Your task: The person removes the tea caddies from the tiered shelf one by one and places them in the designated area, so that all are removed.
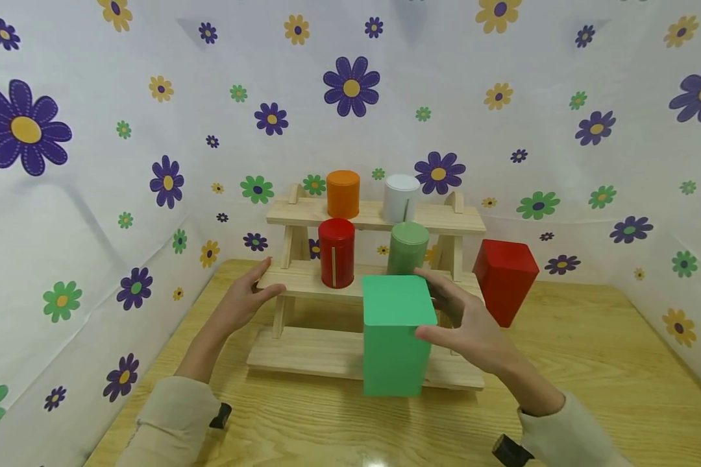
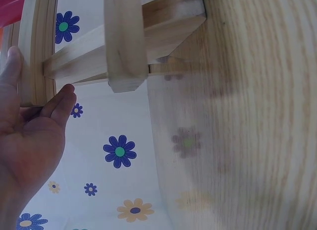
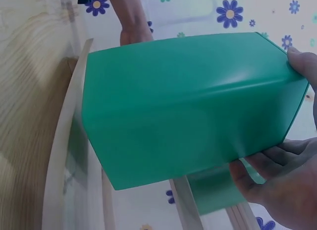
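A green box (image 1: 398, 350) is in my right hand (image 1: 473, 324), thumb on its near side and fingers along the far side. In the right wrist view the box (image 3: 193, 111) lies between that thumb and the fingers (image 3: 270, 163), close in front of the stepped wooden shelf (image 1: 304, 353). My left hand (image 1: 242, 301) grips the left end of the middle tier, thumb on one face and fingers on the other, as the left wrist view shows. On this tier stand a red canister (image 1: 337, 256) and a green canister (image 1: 407, 250), partly behind the box.
An orange canister (image 1: 343, 194) and a white canister (image 1: 401, 198) stand on the top tier. A red box (image 1: 505, 279) is right of the shelf. Flower-printed cloth (image 1: 350, 143) hangs around the wooden table (image 1: 590, 363).
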The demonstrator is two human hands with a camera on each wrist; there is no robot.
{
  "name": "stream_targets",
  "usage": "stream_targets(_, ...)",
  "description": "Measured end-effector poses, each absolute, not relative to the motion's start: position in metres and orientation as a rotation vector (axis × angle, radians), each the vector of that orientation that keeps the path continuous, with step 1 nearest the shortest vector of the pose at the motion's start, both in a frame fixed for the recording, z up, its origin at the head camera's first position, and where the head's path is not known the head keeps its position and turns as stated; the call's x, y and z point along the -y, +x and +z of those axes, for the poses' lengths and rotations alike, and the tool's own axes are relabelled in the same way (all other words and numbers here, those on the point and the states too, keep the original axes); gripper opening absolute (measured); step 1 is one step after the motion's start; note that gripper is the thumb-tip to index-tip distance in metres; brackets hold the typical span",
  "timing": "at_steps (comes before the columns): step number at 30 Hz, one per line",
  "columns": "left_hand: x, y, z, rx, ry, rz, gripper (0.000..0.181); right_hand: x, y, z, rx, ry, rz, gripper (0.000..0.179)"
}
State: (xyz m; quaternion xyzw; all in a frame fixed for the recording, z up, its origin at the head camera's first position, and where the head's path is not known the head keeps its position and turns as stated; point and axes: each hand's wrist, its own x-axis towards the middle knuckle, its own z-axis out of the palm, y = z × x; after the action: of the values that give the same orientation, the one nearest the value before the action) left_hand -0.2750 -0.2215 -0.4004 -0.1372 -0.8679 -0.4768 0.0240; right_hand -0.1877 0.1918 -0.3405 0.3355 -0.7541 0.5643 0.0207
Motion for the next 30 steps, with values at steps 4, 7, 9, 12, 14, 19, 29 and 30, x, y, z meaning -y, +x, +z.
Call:
stream_targets(4,0.222,-0.275,-0.401,2.693,-0.421,-1.464,0.086,-0.208,-0.182,-0.336,2.324,1.049,1.721,0.074)
stream_targets(7,0.222,-0.275,-0.400,2.691,-0.425,-1.463,0.085,-0.222,-0.177,-0.330,2.320,1.039,1.706,0.075)
stream_targets(9,0.222,-0.275,-0.400,2.686,-0.430,-1.472,0.085,-0.231,-0.174,-0.326,2.320,1.027,1.705,0.075)
stream_targets(12,0.222,-0.276,-0.401,2.677,-0.439,-1.482,0.085,-0.245,-0.170,-0.321,2.325,1.006,1.721,0.076)
stream_targets(14,0.222,-0.276,-0.401,2.675,-0.441,-1.485,0.085,-0.255,-0.167,-0.319,2.332,0.977,1.720,0.077)
stream_targets(19,0.222,-0.276,-0.401,2.675,-0.437,-1.484,0.085,-0.279,-0.161,-0.315,2.365,0.888,1.638,0.078)
stream_targets(29,0.223,-0.277,-0.402,2.684,-0.426,-1.491,0.086,-0.336,-0.161,-0.318,2.253,0.872,1.831,0.071)
stream_targets(30,0.223,-0.277,-0.402,2.683,-0.425,-1.495,0.086,-0.342,-0.162,-0.317,2.227,0.891,1.876,0.070)
